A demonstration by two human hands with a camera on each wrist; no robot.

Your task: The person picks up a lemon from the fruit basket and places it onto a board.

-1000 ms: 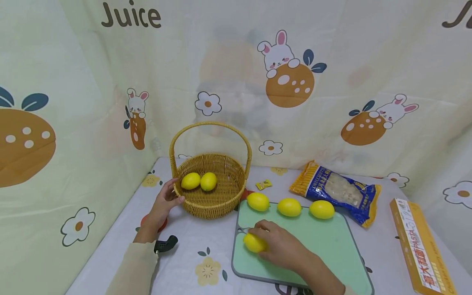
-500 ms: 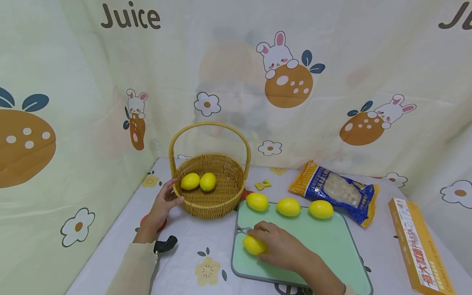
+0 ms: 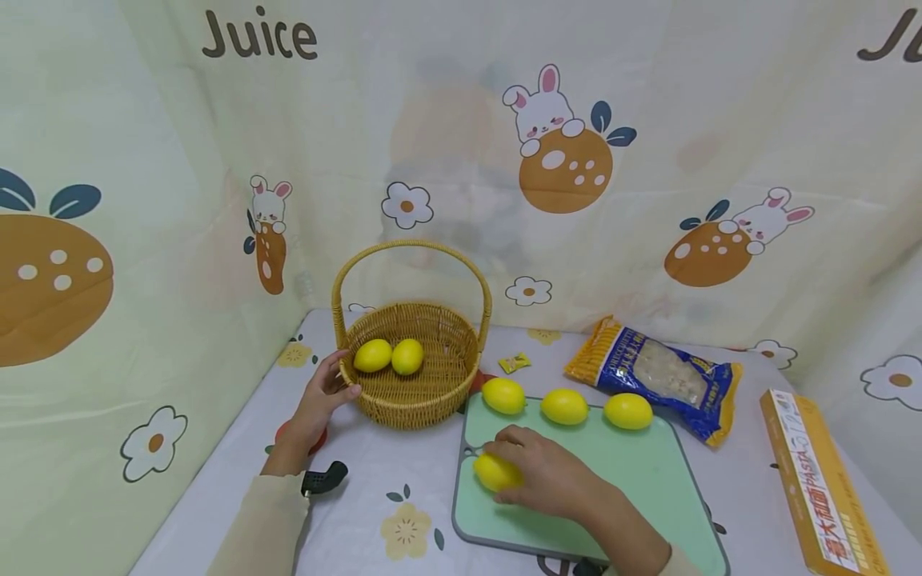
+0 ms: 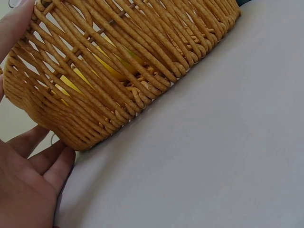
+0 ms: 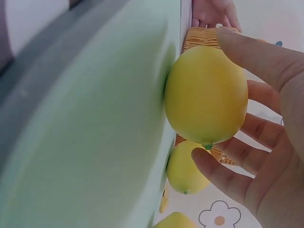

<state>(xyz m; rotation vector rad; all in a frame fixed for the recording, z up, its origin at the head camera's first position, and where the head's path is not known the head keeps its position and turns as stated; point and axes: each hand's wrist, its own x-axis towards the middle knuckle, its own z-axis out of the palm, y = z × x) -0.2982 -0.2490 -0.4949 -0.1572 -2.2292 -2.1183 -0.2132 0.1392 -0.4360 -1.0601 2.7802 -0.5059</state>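
My left hand (image 3: 314,408) grips the left rim of a wicker basket (image 3: 410,412) with a tall arched handle. Two yellow lemons (image 3: 407,357) lie inside, at the basket's left; through the weave in the left wrist view, bits of yellow show. On the near left part of a pale green cutting board (image 3: 619,488), the fingers and thumb of my right hand (image 3: 543,472) curl round another lemon (image 3: 497,474). This lemon (image 5: 206,95) fills the middle of the right wrist view, low against the board. Its far side is hidden.
Along the board's back edge sit three more lemons (image 3: 564,406) in a row. Behind them lies a blue and yellow pasta bag (image 3: 655,372), and a long orange pasta box (image 3: 824,480) is at far right. A small yellow packet (image 3: 515,362) lies right of the basket.
The right hand's fingers and thumb have shifted slightly left around the lemon, which stays at about the same spot on the board. The left hand and basket have not moved.
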